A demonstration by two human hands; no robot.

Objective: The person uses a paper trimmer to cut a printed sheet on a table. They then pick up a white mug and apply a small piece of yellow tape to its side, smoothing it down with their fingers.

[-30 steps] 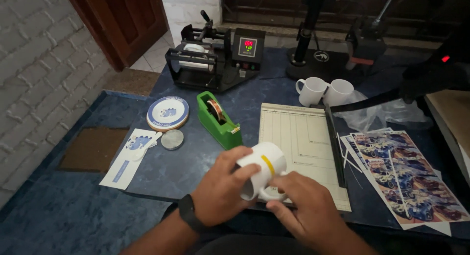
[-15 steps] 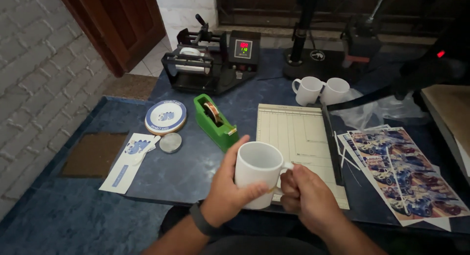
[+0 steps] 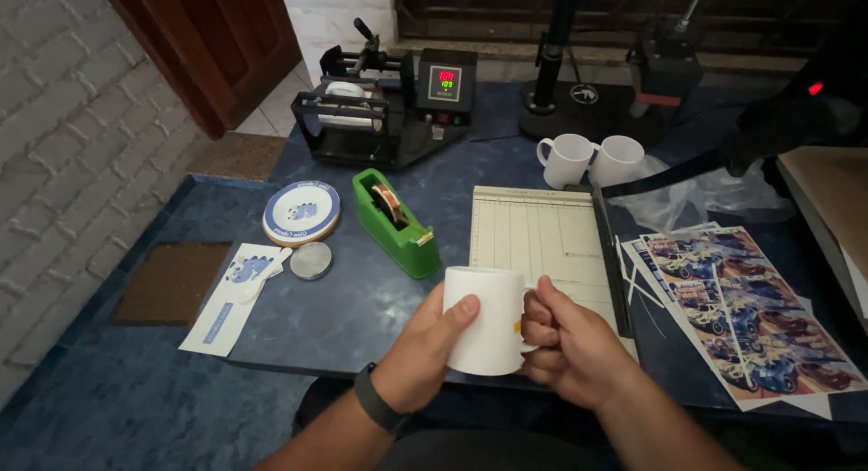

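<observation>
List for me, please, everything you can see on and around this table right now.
mug in hand: 1, white, upright, held over the table's near edge
spare mugs: 2, white, table rear
tape dispenser: 1, green, table centre
paper cutter: 1, cream board, right of the dispenser
printed sheets: several, blue-patterned, table right
mug press: 1, black, table rear left
round plate: 1, blue and white, table left
table: 1, dark blue
left hand: wraps the mug's body
right hand: grips the mug's handle side
</observation>
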